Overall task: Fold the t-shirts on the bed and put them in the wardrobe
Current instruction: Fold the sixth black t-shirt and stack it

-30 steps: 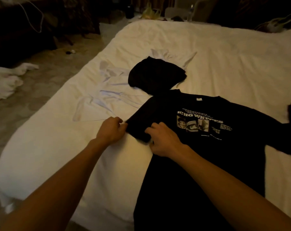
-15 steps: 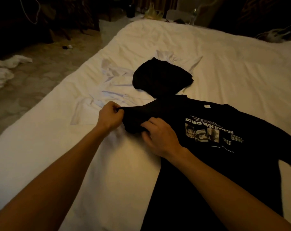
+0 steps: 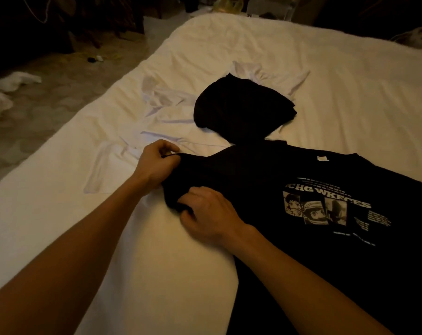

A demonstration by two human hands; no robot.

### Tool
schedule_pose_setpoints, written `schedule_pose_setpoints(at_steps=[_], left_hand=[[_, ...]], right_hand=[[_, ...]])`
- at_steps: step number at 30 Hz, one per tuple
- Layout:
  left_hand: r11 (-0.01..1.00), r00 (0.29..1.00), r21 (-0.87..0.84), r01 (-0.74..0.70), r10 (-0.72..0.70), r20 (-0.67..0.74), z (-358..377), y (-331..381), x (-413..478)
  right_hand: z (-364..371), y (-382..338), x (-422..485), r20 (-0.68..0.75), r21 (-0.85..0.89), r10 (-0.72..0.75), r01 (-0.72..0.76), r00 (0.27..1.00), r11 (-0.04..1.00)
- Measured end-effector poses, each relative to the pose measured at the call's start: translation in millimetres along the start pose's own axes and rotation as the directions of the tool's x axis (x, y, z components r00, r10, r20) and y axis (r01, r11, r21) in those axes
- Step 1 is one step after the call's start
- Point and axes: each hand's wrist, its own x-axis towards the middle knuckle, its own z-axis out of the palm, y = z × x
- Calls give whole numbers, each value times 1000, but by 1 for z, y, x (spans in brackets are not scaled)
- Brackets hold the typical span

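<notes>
Head view: left hand [image 3: 156, 163] and right hand [image 3: 208, 215] both pinch the black printed t-shirt's [image 3: 265, 180] sleeve with curled fingers.

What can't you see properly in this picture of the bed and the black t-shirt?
Head view:
1. One sleeve end of the black t-shirt is hidden inside the left hand and right hand.
2. Its other sleeve and hem are cut off by the frame edges.
3. The small print under its pictures is too small to read.
4. The dark bundle is too dim to identify.
</notes>
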Motion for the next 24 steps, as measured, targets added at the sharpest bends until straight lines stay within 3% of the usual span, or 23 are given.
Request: schedule_pose_setpoints(at_steps=[3, 6, 10, 13, 16, 20, 24], left_hand=[[998, 997, -31, 52, -50, 52, -5, -2, -1], [992, 992, 105, 66, -76, 100, -10, 0, -3], [975, 999, 215, -54, 51, 18, -18, 0, -5], [919, 997, 386, -76, 63, 45, -19, 0, -12], [813, 997, 577, -74, 62, 41, -13, 7, -23], [711, 977, 688, -145, 215, -16, 5, 33, -35], [704, 923, 620, -347, 373, 93, 44, 59, -39]], right_hand=[[-3, 3, -3, -2, 50, -15, 16, 1000, 999], [-10, 3, -4, -5, 92, -52, 52, 999, 994], [-13, 5, -8, 53, 109, -24, 18, 998, 994], [-15, 5, -11, 114, 152, -2, -15, 994, 988], [-29, 5, -15, 15, 249, 32, -35, 999, 968], [-62, 19, -30, -74, 321, 149, -118, 986, 940], [-99, 64, -59, -121, 336, 301, -246, 946, 909]])
